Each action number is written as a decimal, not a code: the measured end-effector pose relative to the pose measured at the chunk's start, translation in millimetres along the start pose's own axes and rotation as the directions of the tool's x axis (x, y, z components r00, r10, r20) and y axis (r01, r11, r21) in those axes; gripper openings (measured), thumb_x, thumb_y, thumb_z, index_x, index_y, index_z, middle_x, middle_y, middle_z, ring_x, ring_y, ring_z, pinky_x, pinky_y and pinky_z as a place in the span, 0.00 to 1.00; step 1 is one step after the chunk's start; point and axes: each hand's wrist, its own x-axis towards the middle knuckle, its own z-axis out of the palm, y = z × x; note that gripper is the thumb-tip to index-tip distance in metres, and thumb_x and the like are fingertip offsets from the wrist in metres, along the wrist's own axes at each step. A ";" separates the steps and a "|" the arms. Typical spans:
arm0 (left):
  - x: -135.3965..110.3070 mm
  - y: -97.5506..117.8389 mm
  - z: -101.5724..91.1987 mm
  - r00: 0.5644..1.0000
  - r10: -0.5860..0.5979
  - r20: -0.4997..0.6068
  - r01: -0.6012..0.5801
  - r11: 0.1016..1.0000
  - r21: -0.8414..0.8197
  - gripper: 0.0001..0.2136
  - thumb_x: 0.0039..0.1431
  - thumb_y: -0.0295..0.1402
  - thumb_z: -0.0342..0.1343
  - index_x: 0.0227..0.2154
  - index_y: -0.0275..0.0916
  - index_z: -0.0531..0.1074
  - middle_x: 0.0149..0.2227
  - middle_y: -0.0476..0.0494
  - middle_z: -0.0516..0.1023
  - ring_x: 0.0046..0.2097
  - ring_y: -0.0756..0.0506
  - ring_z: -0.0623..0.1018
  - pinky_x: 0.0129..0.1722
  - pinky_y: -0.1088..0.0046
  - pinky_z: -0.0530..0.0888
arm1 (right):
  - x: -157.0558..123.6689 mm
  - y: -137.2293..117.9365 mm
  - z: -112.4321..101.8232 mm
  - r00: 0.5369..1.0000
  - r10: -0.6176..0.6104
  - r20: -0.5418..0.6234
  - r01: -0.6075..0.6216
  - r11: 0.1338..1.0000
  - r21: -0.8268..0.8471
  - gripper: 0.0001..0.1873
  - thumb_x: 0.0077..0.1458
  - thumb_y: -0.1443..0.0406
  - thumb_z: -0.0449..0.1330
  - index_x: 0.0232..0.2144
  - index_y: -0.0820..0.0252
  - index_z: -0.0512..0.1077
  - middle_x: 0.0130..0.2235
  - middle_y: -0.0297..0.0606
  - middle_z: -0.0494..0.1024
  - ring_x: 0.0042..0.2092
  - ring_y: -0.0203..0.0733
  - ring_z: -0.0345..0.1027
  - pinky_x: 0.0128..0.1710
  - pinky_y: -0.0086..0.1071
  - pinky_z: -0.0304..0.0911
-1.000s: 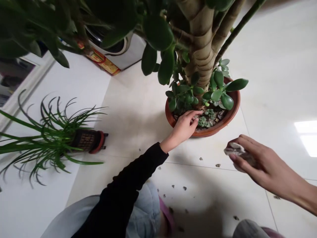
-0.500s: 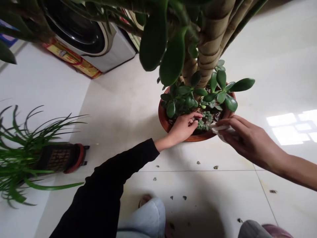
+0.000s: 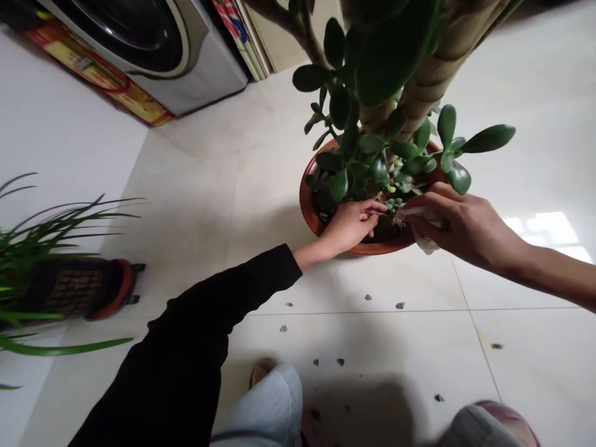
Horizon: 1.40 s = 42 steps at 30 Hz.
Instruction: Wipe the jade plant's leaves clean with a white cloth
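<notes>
My left hand, in a black sleeve, reaches over the near side of a round terracotta-coloured pot. Its index finger stretches toward the soil, the thumb lies close below, and nothing visible is held. Between my hands sit small green succulents. My right hand is closed on a crumpled white tissue, one end of which points at the soil beside the succulents. Out of the pot rises a large jade plant with a thick ringed trunk and broad glossy leaves. Leaves hide part of the soil.
Small dark chips lie scattered on the pale tiled floor. To the left, a leafy plant stands in a dark pot on a wheeled base. A front-loading washing machine is at the upper left. My knees and shoes show below.
My right hand with the tissue has moved inward over the pot, nearer my left hand. My left index finger has straightened somewhat. The view has shifted, uncovering more of the pot's far side.
</notes>
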 end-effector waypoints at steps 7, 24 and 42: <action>-3.5 5.0 -2.3 0.999 -0.050 -0.012 0.050 0.998 -0.028 0.11 0.68 0.23 0.54 0.48 0.34 0.79 0.40 0.46 0.83 0.27 0.58 0.73 0.31 0.80 0.71 | -8.3 -1.6 0.7 0.998 0.028 -0.053 -0.027 0.999 0.033 0.15 0.60 0.60 0.63 0.48 0.56 0.75 0.41 0.43 0.79 0.36 0.48 0.74 0.32 0.38 0.69; -0.5 6.4 -5.4 0.998 -0.050 0.043 0.049 0.999 0.005 0.16 0.67 0.20 0.52 0.50 0.34 0.81 0.22 0.55 0.72 0.24 0.55 0.72 0.25 0.82 0.69 | 23.0 1.8 8.3 0.990 -0.056 0.127 0.069 0.992 -0.103 0.18 0.73 0.54 0.45 0.45 0.54 0.71 0.42 0.45 0.77 0.43 0.52 0.74 0.43 0.46 0.72; -0.1 10.5 -6.6 0.997 -0.056 0.046 0.059 0.996 -0.065 0.19 0.64 0.16 0.50 0.51 0.32 0.81 0.21 0.57 0.70 0.24 0.56 0.70 0.25 0.82 0.69 | 34.9 3.1 20.9 0.994 0.034 0.106 -0.032 0.999 -0.022 0.12 0.62 0.62 0.61 0.46 0.57 0.81 0.45 0.46 0.84 0.44 0.54 0.80 0.46 0.44 0.74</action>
